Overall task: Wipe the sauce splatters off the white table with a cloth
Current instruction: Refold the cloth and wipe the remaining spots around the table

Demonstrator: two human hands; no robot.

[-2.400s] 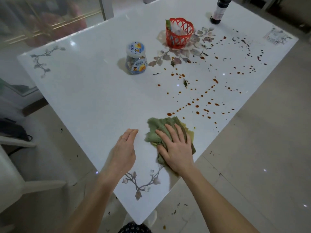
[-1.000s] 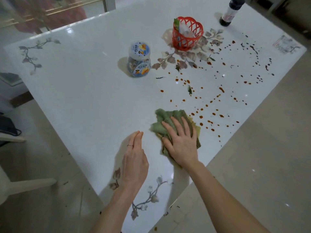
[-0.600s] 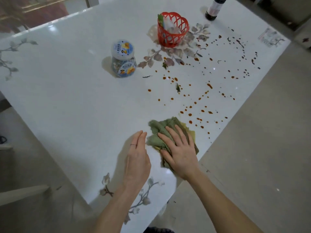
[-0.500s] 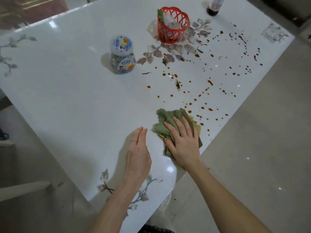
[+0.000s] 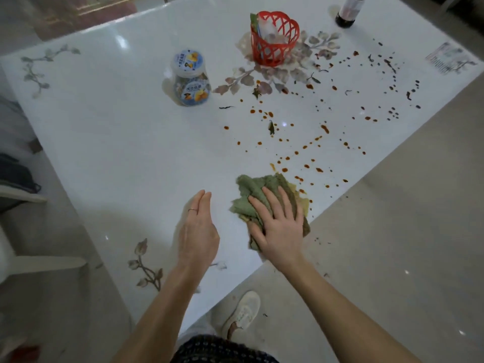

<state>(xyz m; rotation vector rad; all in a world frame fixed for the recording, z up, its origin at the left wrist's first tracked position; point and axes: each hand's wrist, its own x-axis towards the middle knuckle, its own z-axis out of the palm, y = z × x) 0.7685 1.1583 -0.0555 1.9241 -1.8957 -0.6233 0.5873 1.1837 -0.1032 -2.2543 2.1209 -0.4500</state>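
The right grip (image 5: 280, 226) lies flat, fingers straight, pressing the green cloth (image 5: 251, 189) at the right edge of the counter (image 5: 117, 142). The left grip (image 5: 199, 231) is released just beside it. Unclenched, the cloth could slip off that edge or smear the sauce splatters (image 5: 303, 153) wider.

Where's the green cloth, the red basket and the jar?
green cloth (image 5: 248, 186): head view, bare upper fold beyond the fingers.
red basket (image 5: 272, 50): head view, front lattice wall.
jar (image 5: 193, 94): head view, label on its side.
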